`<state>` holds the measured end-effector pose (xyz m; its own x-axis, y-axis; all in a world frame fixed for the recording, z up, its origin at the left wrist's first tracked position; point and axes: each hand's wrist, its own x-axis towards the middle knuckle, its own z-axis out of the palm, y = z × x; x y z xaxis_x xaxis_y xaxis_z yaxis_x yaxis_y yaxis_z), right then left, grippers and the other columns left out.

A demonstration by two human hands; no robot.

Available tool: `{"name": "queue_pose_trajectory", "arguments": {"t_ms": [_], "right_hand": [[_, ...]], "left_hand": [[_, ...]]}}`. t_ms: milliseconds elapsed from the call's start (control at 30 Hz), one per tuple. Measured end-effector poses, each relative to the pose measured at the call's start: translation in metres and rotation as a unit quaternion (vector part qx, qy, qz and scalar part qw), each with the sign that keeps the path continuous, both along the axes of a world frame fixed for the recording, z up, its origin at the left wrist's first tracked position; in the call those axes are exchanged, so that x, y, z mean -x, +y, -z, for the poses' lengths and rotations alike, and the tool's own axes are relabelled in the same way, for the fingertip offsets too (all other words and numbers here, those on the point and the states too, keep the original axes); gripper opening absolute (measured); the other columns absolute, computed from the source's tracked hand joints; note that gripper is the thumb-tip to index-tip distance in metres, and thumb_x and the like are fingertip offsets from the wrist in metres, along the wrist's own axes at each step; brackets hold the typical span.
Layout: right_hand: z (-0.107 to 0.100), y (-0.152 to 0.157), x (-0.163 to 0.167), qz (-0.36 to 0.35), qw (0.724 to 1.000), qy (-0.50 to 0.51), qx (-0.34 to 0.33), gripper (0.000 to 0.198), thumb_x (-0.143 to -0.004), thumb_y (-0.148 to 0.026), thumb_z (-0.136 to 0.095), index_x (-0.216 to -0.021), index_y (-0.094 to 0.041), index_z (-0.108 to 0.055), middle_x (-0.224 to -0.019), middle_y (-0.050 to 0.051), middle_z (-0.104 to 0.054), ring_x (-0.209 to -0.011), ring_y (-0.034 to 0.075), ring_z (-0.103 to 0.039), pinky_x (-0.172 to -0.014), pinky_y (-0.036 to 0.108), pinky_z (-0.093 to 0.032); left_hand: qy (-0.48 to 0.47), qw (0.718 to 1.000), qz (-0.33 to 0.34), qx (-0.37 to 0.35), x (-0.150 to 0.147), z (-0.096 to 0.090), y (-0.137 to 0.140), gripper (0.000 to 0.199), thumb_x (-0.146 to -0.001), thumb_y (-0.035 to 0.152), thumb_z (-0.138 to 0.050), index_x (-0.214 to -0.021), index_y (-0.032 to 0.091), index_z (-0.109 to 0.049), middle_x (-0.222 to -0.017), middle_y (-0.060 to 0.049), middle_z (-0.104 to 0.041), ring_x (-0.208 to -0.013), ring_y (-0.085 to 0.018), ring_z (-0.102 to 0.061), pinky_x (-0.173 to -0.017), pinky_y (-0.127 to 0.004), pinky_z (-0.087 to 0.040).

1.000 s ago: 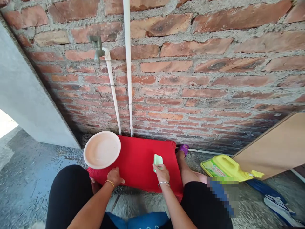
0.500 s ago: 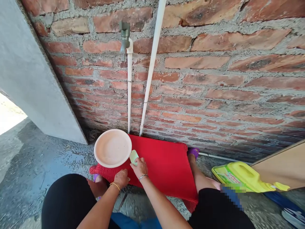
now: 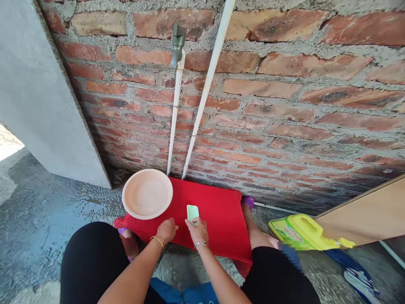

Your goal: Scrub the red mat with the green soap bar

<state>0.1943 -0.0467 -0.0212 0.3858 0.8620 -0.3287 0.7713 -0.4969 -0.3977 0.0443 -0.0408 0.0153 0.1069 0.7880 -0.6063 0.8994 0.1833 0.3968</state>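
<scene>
A red cloth [image 3: 218, 219] is spread over a low surface between my legs. On it, my right hand [image 3: 198, 231] is closed round the near end of a pale green, flat, rounded block [image 3: 192, 212] with a small hole in its far end. Its underside is hidden. My left hand [image 3: 167, 231] is curled closed at the cloth's near edge; whether it pinches the cloth or holds anything is hidden. Just beyond that hand, a pale pink basin [image 3: 169, 198] sits on the left part of the cloth, touched by neither hand.
Behind the cloth rises a brick wall [image 3: 268, 101] with a tap [image 3: 177, 46] and white pipes [image 3: 202, 103]. A yellow jug [image 3: 303, 230] lies at the right by a tan board [image 3: 363, 215]. On the left are a grey slab [image 3: 60, 105] and wet concrete floor [image 3: 79, 202].
My right hand has moved the green block right, away from the basin's rim and over the cloth. My left hand has shifted slightly right. The camera view has shifted a little too.
</scene>
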Motion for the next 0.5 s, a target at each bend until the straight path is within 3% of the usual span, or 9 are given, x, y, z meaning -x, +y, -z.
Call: {"name": "queue_pose_trajectory", "arguments": {"t_ms": [167,333,500], "right_hand": [[-0.009,-0.013,-0.001,-0.104,0.994,0.035,0.009,0.027,-0.095,-0.037,-0.042,-0.105,-0.024,-0.064,-0.104,0.006,-0.064,-0.103,0.016,-0.061,-0.087,0.023,-0.044],[-0.031,-0.012,-0.067,-0.117,0.989,-0.064,0.064,0.038,-0.090,-0.029,-0.052,-0.127,-0.024,-0.058,-0.129,0.010,-0.056,-0.118,0.022,-0.055,-0.097,0.031,-0.041],[-0.030,-0.024,-0.115,-0.105,0.977,-0.116,0.142,0.055,-0.088,-0.034,-0.053,-0.142,-0.024,-0.045,-0.149,0.014,-0.037,-0.133,0.030,-0.042,-0.101,0.041,-0.038]], "left_hand": [[-0.012,0.998,-0.050,-0.039,-0.017,0.004,-0.002,0.039,-0.098,0.035,-0.032,-0.125,0.013,-0.050,-0.121,-0.014,-0.064,-0.115,-0.021,-0.060,-0.091,-0.028,-0.042],[0.041,0.991,-0.087,-0.090,-0.042,0.007,-0.003,0.065,-0.092,0.054,-0.040,-0.143,0.015,-0.030,-0.130,-0.019,-0.053,-0.117,-0.025,-0.058,-0.090,-0.031,-0.044],[0.096,0.983,-0.120,-0.104,-0.085,0.016,-0.010,0.086,-0.080,0.065,-0.050,-0.148,0.020,-0.023,-0.123,-0.018,-0.052,-0.115,-0.031,-0.056,-0.085,-0.037,-0.046]]}}
